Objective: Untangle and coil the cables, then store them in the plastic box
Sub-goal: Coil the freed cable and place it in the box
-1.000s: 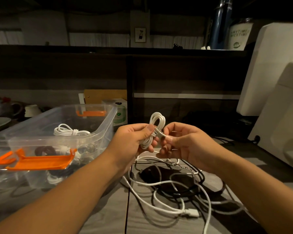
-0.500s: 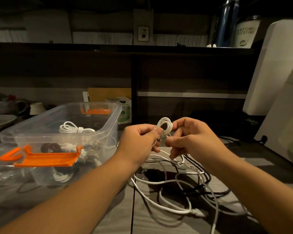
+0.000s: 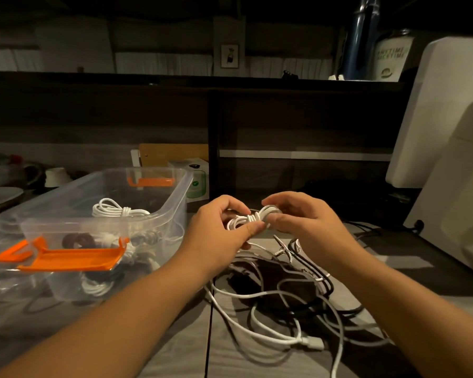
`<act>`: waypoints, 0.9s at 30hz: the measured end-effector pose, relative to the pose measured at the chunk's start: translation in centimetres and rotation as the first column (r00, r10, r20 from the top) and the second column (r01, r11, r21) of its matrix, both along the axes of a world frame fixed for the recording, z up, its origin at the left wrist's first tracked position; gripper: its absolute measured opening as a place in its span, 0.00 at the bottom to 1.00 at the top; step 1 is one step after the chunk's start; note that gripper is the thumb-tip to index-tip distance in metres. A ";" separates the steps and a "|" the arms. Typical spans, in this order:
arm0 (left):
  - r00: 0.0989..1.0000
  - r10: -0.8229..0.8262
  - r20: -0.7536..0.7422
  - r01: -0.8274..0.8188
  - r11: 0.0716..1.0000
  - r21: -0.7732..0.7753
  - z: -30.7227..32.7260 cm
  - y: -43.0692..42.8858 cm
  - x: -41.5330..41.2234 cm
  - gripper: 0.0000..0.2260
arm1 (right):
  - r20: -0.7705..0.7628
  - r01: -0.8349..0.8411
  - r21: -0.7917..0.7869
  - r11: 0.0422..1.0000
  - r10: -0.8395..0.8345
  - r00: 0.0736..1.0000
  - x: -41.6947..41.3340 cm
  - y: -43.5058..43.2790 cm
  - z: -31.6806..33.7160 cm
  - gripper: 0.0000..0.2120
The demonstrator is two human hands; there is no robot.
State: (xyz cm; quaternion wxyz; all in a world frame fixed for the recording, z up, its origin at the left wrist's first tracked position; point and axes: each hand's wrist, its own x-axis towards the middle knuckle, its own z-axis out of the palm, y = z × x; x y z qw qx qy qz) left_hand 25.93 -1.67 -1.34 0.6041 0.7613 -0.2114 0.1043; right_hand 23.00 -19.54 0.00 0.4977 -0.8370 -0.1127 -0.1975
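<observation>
A small coiled white cable (image 3: 250, 217), wrapped round its middle, lies sideways between both hands above the table. My left hand (image 3: 221, 227) pinches its left end with thumb and fingers. My right hand (image 3: 303, 222) holds its right end, fingers curled over it. Under the hands a tangle of white, grey and black cables (image 3: 284, 301) spreads over the table. The clear plastic box (image 3: 172, 203) with orange latches stands to the left. In it lie a coiled white cable (image 3: 118, 210) and several darker coils.
The box's clear lid with an orange clip (image 3: 66, 259) leans at the box's front left. A white appliance (image 3: 448, 148) fills the right side. A dark shelf unit (image 3: 298, 126) stands behind. Dishes and a cup (image 3: 55, 175) sit far left.
The white coil has turned from upright to lying sideways and dropped a little lower. Both hands have shifted their grip to its two ends.
</observation>
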 end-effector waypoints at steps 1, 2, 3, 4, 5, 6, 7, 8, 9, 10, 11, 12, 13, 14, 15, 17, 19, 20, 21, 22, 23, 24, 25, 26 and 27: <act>1.000 0.006 0.007 -0.006 1.000 -0.001 0.0 0.0 0.0 0.12 | 0.039 0.032 -0.041 0.999 -0.030 0.999 0.0 0.0 -0.1 0.07; 1.000 0.011 0.010 -0.011 1.000 -0.008 0.0 0.0 -0.1 0.11 | 0.072 0.068 -0.078 0.995 -0.062 0.995 -0.1 0.0 0.0 0.07; 1.000 0.016 0.005 -0.015 1.000 -0.025 0.1 0.0 -0.1 0.10 | 0.096 0.097 -0.096 0.991 -0.087 0.992 -0.1 0.0 -0.1 0.07; 1.000 0.012 -0.013 -0.013 0.998 -0.058 0.2 0.0 -0.1 0.09 | 0.109 0.114 -0.087 0.990 -0.105 0.989 0.0 -0.1 -0.1 0.07; 0.999 0.001 -0.044 -0.006 0.994 -0.113 0.3 0.0 -0.1 0.07 | 0.115 0.126 -0.067 0.990 -0.118 0.986 0.0 -0.2 -0.1 0.07; 0.996 -0.018 -0.083 0.003 0.983 -0.182 0.4 -0.1 -0.2 0.05 | 0.121 0.135 -0.046 0.990 -0.128 0.984 0.1 -0.3 -0.2 0.07; 0.993 -0.035 -0.116 0.005 0.969 -0.247 0.5 -0.2 -0.2 0.04 | 0.127 0.144 -0.036 0.989 -0.138 0.982 0.2 -0.3 -0.2 0.07; 0.990 -0.039 -0.137 -0.003 0.955 -0.296 0.7 -0.3 -0.2 0.04 | 0.132 0.153 -0.034 0.988 -0.147 0.980 0.2 -0.4 -0.1 0.07; 0.988 -0.038 -0.150 -0.013 0.944 -0.330 0.7 -0.4 -0.2 0.04 | 0.131 0.163 -0.031 0.986 -0.158 0.979 0.2 -0.5 -0.1 0.07; 0.986 -0.042 -0.159 -0.018 0.933 -0.361 0.9 -0.6 -0.3 0.05 | 0.123 0.173 -0.013 0.985 -0.170 0.978 0.2 -0.5 0.0 0.08; 0.986 -0.045 -0.163 -0.021 0.922 -0.386 1.1 -0.8 -0.3 0.05 | 0.105 0.179 0.023 0.984 -0.180 0.978 0.1 -0.6 0.1 0.09; 0.986 -0.041 -0.160 -0.027 0.916 -0.401 1.3 -1.0 -0.3 0.05 | 0.085 0.177 0.073 0.982 -0.183 0.979 0.1 -0.5 0.4 0.10; 0.988 -0.029 -0.150 -0.035 0.915 -0.402 1.5 -1.2 -0.3 0.05 | 0.072 0.177 0.120 0.977 -0.187 0.980 0.1 -0.4 0.8 0.10; 0.990 -0.015 -0.137 -0.040 0.918 -0.395 1.9 -1.4 -0.4 0.05 | 0.070 0.186 0.154 0.970 -0.198 0.978 0.0 -0.4 1.2 0.09; 0.992 -0.002 -0.124 -0.046 0.921 -0.387 2.4 -1.6 -0.5 0.05 | 0.076 0.197 0.163 0.967 -0.211 0.974 -0.1 -0.3 1.8 0.08; 0.994 0.027 -0.106 -0.064 0.929 -0.365 3.4 -1.7 -0.7 0.05 | 0.094 0.215 0.136 0.967 -0.228 0.969 -0.5 -0.2 3.1 0.05; 0.994 0.058 -0.098 -0.087 0.942 -0.324 4.6 -1.7 -0.8 0.05 | 0.115 0.232 0.090 0.969 -0.241 0.964 -0.9 0.0 4.5 0.03; 0.992 0.082 -0.095 -0.107 0.950 -0.293 5.3 -1.6 -0.8 0.05 | 0.126 0.238 0.066 0.969 -0.245 0.961 -1.1 0.1 5.4 0.03; 0.990 0.109 -0.087 -0.128 0.959 -0.253 5.9 -1.4 -0.6 0.05 | 0.135 0.244 0.046 0.969 -0.248 0.959 -1.3 0.2 6.1 0.02; 0.988 0.134 -0.071 -0.146 0.965 -0.217 6.7 -1.0 -0.6 0.04 | 0.138 0.246 0.033 0.969 -0.248 0.959 -1.6 0.4 7.0 0.01; 0.986 0.158 -0.045 -0.163 0.970 -0.179 7.3 -0.6 -0.6 0.04 | 0.138 0.243 0.025 0.970 -0.244 0.960 -1.7 0.6 7.6 0.01; 0.983 0.184 -0.002 -0.182 0.973 -0.143 8.1 -0.1 -0.6 0.04 | 0.134 0.233 0.024 0.972 -0.234 0.963 -1.9 0.9 8.3 0.01; 0.977 0.210 0.046 -0.205 0.973 -0.102 8.9 0.5 -0.6 0.04 | 0.129 0.218 0.023 0.976 -0.220 0.967 -2.0 1.4 8.9 0.01; 0.969 0.232 0.088 -0.227 0.972 -0.063 9.7 1.4 -0.6 0.04 | 0.128 0.205 0.016 0.979 -0.206 0.970 -2.1 2.1 9.5 0.01; 0.961 0.246 0.124 -0.245 0.969 -0.022 10.5 2.5 -0.8 0.04 | 0.130 0.194 0.005 0.981 -0.193 0.973 -2.2 2.9 10.1 0.01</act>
